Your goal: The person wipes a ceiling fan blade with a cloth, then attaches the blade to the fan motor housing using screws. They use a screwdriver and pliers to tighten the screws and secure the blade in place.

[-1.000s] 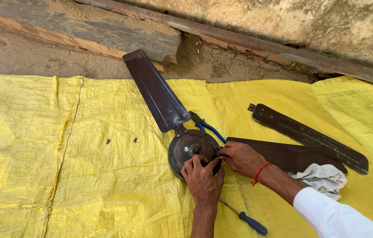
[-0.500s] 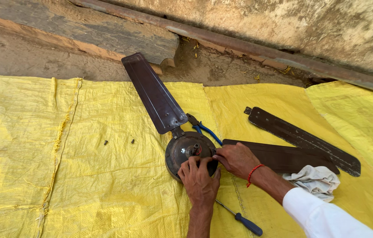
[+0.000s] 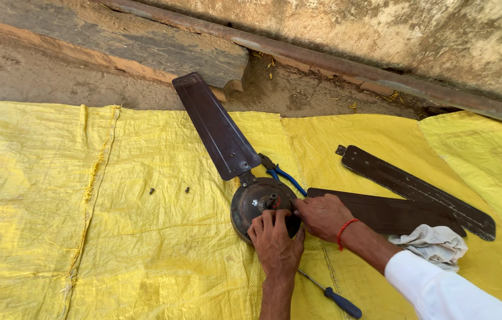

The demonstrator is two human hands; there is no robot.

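Observation:
A dark brown ceiling fan motor hub (image 3: 258, 204) lies on a yellow woven sheet (image 3: 114, 237). One blade (image 3: 215, 127) is still attached and points up-left. My left hand (image 3: 275, 240) rests on the hub's lower right edge, fingers curled over it. My right hand (image 3: 322, 214), with a red thread at the wrist, presses on the hub's right side beside the left hand. Whether either hand pinches a small part is hidden by the fingers. A second blade (image 3: 381, 213) extends right from under my right hand.
A loose blade (image 3: 417, 189) lies at the right with a white rag (image 3: 435, 244) below it. Blue-handled pliers (image 3: 283, 175) sit above the hub, a blue-handled screwdriver (image 3: 334, 296) below. Two small screws (image 3: 168, 191) lie left. Bare ground, a stone slab and a wall run along the top.
Both hands stay on the hub with only slight finger shifts. The camera view has drifted a little, nothing else has moved.

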